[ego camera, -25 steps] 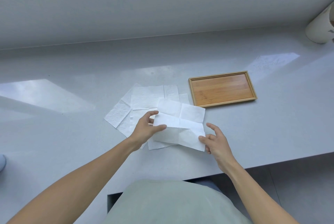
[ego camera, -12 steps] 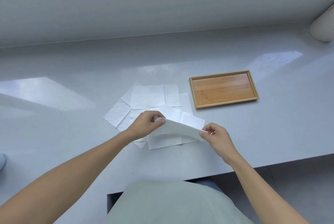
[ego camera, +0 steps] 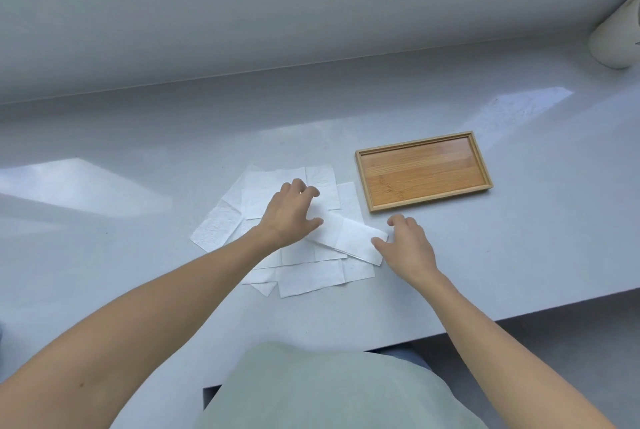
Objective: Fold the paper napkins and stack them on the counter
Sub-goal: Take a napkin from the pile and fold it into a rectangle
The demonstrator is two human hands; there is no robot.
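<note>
Napkin, folded, long axis slanting left-right, pressed under open left hand and right hand

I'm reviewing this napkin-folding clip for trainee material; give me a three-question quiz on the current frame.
1. True or false: the wooden tray holds folded napkins.
2. Which hand touches the right end of the folded napkin?
A. left hand
B. right hand
C. neither
3. Fill in: the folded napkin lies on top of a pile of ______ napkins on the counter.

Key:
1. False; nothing lies in the tray.
2. B; the left hand rests at its left end.
3. Unfolded.
</note>
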